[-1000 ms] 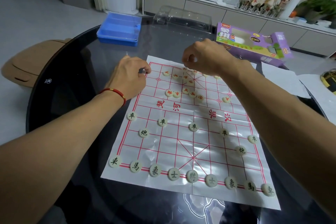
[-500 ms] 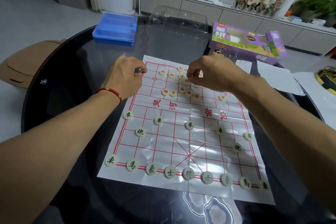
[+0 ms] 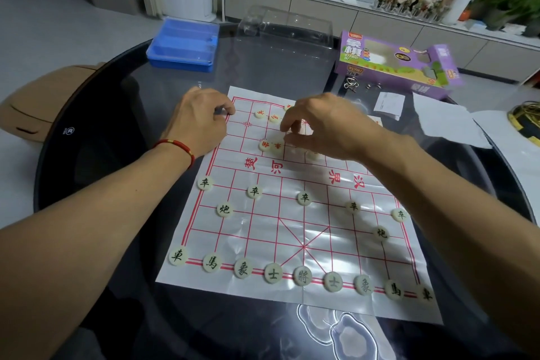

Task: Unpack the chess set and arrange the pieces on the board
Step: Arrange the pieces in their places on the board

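The paper chess board (image 3: 292, 231) lies flat on the dark round glass table (image 3: 117, 131). Cream pieces with black characters fill my near side, such as the general (image 3: 302, 275) in the back row. Several red-lettered pieces (image 3: 265, 145) lie loose on the far half. My left hand (image 3: 198, 123), with a red cord at the wrist, rests curled on the board's far left corner, and no piece shows in it. My right hand (image 3: 327, 126) hovers over the red cluster, thumb and forefinger pointing down close together. It hides what lies beneath.
Beyond the board are a blue plastic box (image 3: 184, 47), a clear plastic tray (image 3: 285, 28) and the purple chess carton (image 3: 394, 64). White paper sheets (image 3: 441, 123) lie at the right. A brown chair (image 3: 43, 102) stands beside the table's left edge.
My right hand has come down from the board's far edge toward me, onto the loose red pieces. The left hand has stayed at the far left corner.
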The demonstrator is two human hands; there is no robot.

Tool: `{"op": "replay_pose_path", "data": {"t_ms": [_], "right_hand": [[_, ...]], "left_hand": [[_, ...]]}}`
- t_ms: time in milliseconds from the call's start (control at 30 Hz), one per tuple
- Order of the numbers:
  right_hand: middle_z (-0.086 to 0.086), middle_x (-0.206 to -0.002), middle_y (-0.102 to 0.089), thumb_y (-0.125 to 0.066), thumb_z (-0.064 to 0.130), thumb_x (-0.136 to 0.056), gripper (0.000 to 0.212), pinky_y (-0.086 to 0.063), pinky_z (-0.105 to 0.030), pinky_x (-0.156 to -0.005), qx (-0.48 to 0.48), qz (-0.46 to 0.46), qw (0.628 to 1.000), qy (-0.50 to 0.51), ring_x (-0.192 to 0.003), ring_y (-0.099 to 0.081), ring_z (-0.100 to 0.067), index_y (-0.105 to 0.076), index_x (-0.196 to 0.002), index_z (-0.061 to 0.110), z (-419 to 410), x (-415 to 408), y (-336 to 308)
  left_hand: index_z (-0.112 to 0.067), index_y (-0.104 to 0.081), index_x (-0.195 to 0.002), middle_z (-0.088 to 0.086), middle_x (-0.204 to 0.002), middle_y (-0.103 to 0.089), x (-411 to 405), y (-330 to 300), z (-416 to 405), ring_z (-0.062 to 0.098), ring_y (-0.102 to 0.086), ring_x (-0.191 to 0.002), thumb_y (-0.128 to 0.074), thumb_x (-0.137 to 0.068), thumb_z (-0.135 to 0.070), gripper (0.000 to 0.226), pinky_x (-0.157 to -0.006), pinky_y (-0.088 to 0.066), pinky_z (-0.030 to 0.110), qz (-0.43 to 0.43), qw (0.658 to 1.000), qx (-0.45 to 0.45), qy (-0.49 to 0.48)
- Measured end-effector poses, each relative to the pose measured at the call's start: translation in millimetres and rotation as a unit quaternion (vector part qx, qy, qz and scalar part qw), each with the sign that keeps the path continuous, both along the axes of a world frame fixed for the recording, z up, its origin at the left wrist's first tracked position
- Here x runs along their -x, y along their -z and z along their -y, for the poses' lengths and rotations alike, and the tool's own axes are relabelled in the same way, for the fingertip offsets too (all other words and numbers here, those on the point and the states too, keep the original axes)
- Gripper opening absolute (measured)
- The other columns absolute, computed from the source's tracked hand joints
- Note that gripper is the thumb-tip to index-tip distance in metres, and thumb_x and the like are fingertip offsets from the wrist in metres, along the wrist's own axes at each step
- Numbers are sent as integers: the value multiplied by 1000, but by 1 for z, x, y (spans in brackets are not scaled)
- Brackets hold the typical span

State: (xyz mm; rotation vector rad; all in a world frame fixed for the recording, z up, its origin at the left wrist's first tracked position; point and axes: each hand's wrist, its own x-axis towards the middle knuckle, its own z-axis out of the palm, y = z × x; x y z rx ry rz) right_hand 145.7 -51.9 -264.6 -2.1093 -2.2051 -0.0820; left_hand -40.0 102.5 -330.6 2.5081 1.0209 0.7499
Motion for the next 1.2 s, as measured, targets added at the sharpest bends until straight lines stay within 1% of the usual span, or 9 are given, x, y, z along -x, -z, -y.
{"op": "replay_pose_path", "data": {"t_ms": [67, 167, 333, 467, 600, 700, 800, 967, 1200], "right_hand": [[0, -111, -73, -68, 22, -95, 21, -58, -29, -75, -21, -9, 1000, 8, -93, -68, -14, -73, -115, 19, 0, -5, -3], [-1, -110, -74, -69, 20, -94, 20, -53, -23, -72, -12, -14, 999, 31, -85, -64, -10, -74, -114, 17, 3, -17, -6], [6, -111, -72, -70, 30, -93, 24, -52, -18, -69, 15, -32, 999, 13, -83, -61, -6, -73, -115, 22, 8, -8, 0], [2, -116, -67, -69, 40, -92, 32, -59, -37, -81, 1, -31, 999, -26, -101, -62, -15, -70, -120, 25, -4, 19, 13], [3, -107, -69, -69, 39, -92, 27, -57, -42, -79, 16, -8, 1000, -21, -98, -57, -16, -73, -111, 21, -19, 28, 12], [2, -105, -73, -73, 34, -90, 22, -57, -31, -78, 4, -51, 999, -3, -91, -63, -11, -75, -108, 20, -32, 15, -3], [-2, -111, -75, -73, 24, -92, 21, -49, -17, -74, -60, -85, 993, 60, -89, -67, -10, -76, -110, 15, -54, -11, -16], [-4, -111, -74, -78, 20, -87, 22, -61, -40, -85, -22, -65, 994, 88, -94, -71, -23, -77, -109, 17, -86, -19, -1], [1, -104, -74, -80, 23, -85, 20, -61, -42, -84, 32, -62, 992, 109, -90, -70, -22, -77, -105, 22, -96, -24, 13]], "left_hand": [[-11, -72, -112, 7, -117, -68, 0, 0, 0, 15, -51, -103, -59, -93, -3, 25, -84, -44, 26, 2, 1000, -1, -1], [-12, -72, -113, 8, -118, -68, 0, 1, -1, 21, -57, -107, -60, -94, -4, 24, -85, -46, 27, 0, 1000, 1, -2], [-12, -73, -113, 8, -118, -68, -1, 0, 1, 22, -56, -108, -59, -93, -3, 25, -85, -45, 27, -4, 1000, 2, -9], [-13, -73, -112, 8, -118, -67, -1, -1, 2, 19, -54, -106, -59, -92, 0, 28, -87, -44, 27, -2, 1000, -2, -9], [-15, -73, -110, 6, -115, -68, -2, 1, 1, 12, -46, -100, -59, -91, 1, 29, -87, -43, 26, 6, 1000, -7, -7], [-15, -73, -108, 5, -112, -68, -2, 0, 0, 12, -47, -99, -59, -89, 2, 29, -88, -45, 27, 10, 1000, -6, -6], [-15, -73, -110, 6, -113, -67, -1, -1, 1, 14, -50, -101, -59, -91, 2, 29, -91, -47, 30, 8, 1000, -3, -5], [-16, -72, -110, 6, -116, -67, 0, 0, 0, 16, -52, -104, -59, -92, -1, 27, -90, -47, 29, 3, 1000, 1, -1], [-15, -72, -111, 7, -116, -66, -1, 1, 0, 21, -56, -106, -61, -92, -2, 26, -88, -46, 28, -1, 1000, -4, -5]]}}
